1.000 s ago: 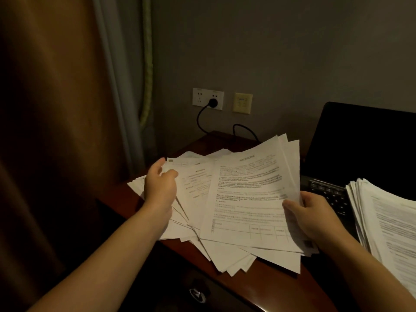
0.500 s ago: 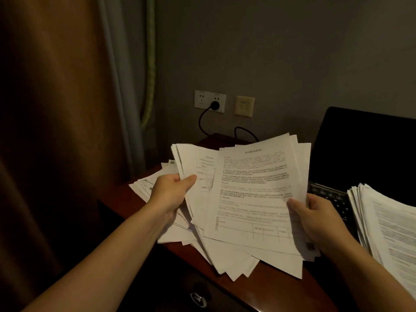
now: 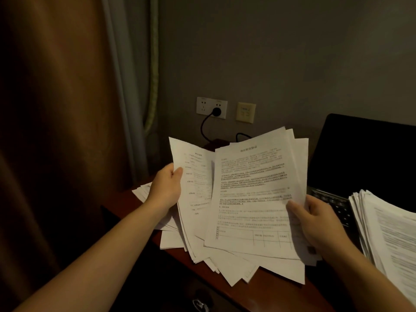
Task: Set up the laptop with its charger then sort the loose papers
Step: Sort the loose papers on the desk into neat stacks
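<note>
Loose papers are fanned out in the air above the left end of the desk, held between both hands. The left hand pinches the left edge of one white sheet, thumb on the printed face and fingers behind it. The right hand grips the lower right edge of the bigger bundle, thumb pressed across the top page. That top page carries a centred title, blocks of dense print and a ruled table near the bottom; the print is too blurred to read. Several more sheets stick out unevenly behind and below it, corners pointing different ways. More pages lie spread flat on the desk under the left wrist.

On the right, a thicker stack of printed pages sits partly over the keyboard of an open laptop, whose screen is dark.

A white wall socket holds a black plug, and its cable loops down behind the raised papers. Just beside the socket is a yellowish wall plate.

The desk is reddish-brown wood with a dark front below its edge. The wall behind is plain grey, a brown curtain fills the left side, and the light in here is dim.
</note>
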`<action>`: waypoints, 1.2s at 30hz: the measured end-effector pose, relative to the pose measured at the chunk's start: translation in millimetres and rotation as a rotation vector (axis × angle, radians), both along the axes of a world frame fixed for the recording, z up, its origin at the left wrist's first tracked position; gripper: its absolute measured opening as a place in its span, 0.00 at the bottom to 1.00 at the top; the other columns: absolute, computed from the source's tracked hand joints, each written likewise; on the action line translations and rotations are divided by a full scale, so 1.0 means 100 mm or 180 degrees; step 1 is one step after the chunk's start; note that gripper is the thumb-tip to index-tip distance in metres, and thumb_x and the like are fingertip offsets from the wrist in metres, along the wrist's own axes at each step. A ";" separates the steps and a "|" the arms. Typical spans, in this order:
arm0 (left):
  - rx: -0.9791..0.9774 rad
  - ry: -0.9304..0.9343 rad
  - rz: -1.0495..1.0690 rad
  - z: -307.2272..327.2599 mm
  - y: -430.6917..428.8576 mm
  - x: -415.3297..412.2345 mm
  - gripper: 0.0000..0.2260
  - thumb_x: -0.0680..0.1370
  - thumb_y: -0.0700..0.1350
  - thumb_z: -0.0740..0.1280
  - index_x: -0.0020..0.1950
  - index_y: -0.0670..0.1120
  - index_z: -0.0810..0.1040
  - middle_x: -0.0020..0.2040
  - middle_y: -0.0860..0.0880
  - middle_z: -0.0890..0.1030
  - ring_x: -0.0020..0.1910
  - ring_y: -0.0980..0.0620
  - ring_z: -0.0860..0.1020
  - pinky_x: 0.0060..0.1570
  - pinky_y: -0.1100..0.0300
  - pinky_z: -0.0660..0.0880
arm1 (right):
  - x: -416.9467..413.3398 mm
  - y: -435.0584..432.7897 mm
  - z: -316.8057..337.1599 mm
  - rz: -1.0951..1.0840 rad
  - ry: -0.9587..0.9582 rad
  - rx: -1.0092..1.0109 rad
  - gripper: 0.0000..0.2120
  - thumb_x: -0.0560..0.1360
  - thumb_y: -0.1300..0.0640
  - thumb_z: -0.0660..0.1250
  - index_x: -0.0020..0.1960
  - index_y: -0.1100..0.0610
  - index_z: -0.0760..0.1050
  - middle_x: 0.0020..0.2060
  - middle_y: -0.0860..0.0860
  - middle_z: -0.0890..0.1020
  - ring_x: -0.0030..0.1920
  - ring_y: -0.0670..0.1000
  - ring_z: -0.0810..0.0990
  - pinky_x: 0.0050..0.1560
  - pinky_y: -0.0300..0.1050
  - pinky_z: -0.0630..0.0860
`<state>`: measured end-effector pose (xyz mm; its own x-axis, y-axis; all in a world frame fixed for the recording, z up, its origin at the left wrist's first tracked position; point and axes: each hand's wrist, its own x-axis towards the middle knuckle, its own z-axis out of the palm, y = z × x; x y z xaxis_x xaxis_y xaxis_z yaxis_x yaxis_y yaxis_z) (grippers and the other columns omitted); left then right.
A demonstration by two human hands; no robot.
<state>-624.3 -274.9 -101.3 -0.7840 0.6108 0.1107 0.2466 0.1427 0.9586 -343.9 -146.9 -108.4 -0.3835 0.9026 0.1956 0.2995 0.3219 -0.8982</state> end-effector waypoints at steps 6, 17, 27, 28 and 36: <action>0.0999 -0.0968 -0.0595 0.18 -0.04 0.05 0.10 0.83 0.47 0.64 0.61 0.47 0.81 0.54 0.47 0.86 0.54 0.44 0.84 0.55 0.42 0.80 | 0.04 -0.01 0.06 0.0174 0.0555 -0.0216 0.07 0.81 0.53 0.63 0.56 0.52 0.78 0.46 0.49 0.87 0.43 0.47 0.87 0.38 0.45 0.83; 0.1846 -0.1651 -0.1101 0.70 0.04 0.49 0.19 0.70 0.48 0.74 0.59 0.46 0.80 0.51 0.41 0.86 0.47 0.41 0.86 0.43 0.45 0.82 | 0.01 -0.02 0.15 0.0260 0.1390 -0.0500 0.08 0.83 0.55 0.62 0.58 0.51 0.79 0.47 0.49 0.87 0.46 0.50 0.87 0.41 0.49 0.82; 0.1774 -0.1383 -0.0818 0.84 0.12 0.79 0.06 0.79 0.46 0.69 0.50 0.44 0.83 0.48 0.44 0.87 0.46 0.45 0.86 0.45 0.47 0.82 | 0.10 0.09 0.21 -0.0259 0.1981 -0.0184 0.05 0.80 0.56 0.67 0.55 0.50 0.78 0.45 0.44 0.87 0.44 0.46 0.86 0.35 0.38 0.80; 0.1807 -0.1476 -0.0821 0.85 0.14 0.80 0.06 0.78 0.46 0.70 0.50 0.44 0.83 0.48 0.44 0.87 0.45 0.45 0.86 0.42 0.49 0.83 | 0.09 0.09 0.21 -0.0201 0.1931 -0.0248 0.06 0.79 0.57 0.69 0.55 0.51 0.79 0.45 0.45 0.87 0.44 0.47 0.87 0.36 0.39 0.81; 0.2158 -0.2113 -0.0958 0.93 0.24 0.85 0.17 0.67 0.46 0.75 0.55 0.44 0.81 0.51 0.42 0.86 0.50 0.41 0.85 0.50 0.41 0.82 | 0.10 0.10 0.22 -0.0369 0.1893 -0.0116 0.05 0.80 0.53 0.68 0.53 0.52 0.80 0.44 0.48 0.87 0.43 0.50 0.87 0.38 0.46 0.83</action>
<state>-538.9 -250.9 -8.0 -0.6362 0.7643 0.1049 -0.4334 -0.4666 0.7710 -334.4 -137.2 -86.3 -0.1166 0.9421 0.3143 -0.2259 0.2830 -0.9321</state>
